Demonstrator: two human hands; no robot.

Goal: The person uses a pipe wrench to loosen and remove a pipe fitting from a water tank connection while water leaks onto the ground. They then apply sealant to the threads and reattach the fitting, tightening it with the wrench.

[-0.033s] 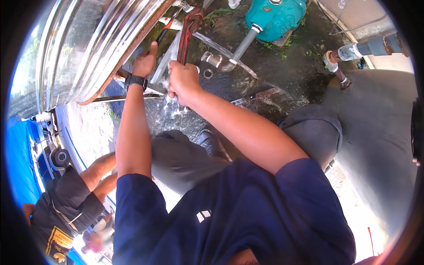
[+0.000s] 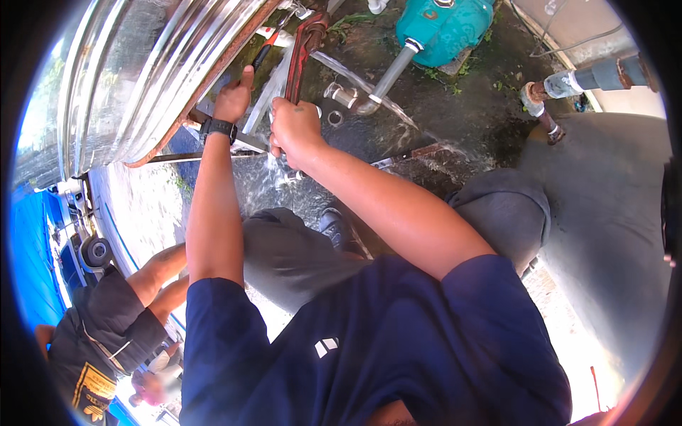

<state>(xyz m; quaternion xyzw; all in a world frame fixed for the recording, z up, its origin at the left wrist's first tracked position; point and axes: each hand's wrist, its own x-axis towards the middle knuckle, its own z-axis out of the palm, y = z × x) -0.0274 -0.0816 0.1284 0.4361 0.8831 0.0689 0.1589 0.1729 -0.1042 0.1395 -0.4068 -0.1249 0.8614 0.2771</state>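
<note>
My right hand [image 2: 297, 128] grips the handle of a red pipe wrench [image 2: 302, 53], whose jaw sits among pipes at the top. To its left, my left hand [image 2: 231, 103] is closed on an orange-and-black handled tool [image 2: 267, 47] that reaches up to a fitting. Just below my hands, water [image 2: 273, 167] sprays onto the wet ground, and a jet also streams rightward past a grey elbow pipe [image 2: 376, 99]. A short pipe fitting [image 2: 344, 96] lies right of the wrench.
Corrugated steel tank [image 2: 114, 85] at upper left; teal pump housing [image 2: 444, 32] at top; rusty pipe assembly [image 2: 590, 78] above a large grey tank [image 2: 597, 213] at right. Another person's bare leg [image 2: 160, 270] is at lower left, near a blue tarp [image 2: 32, 255] and a vehicle wheel [image 2: 96, 252].
</note>
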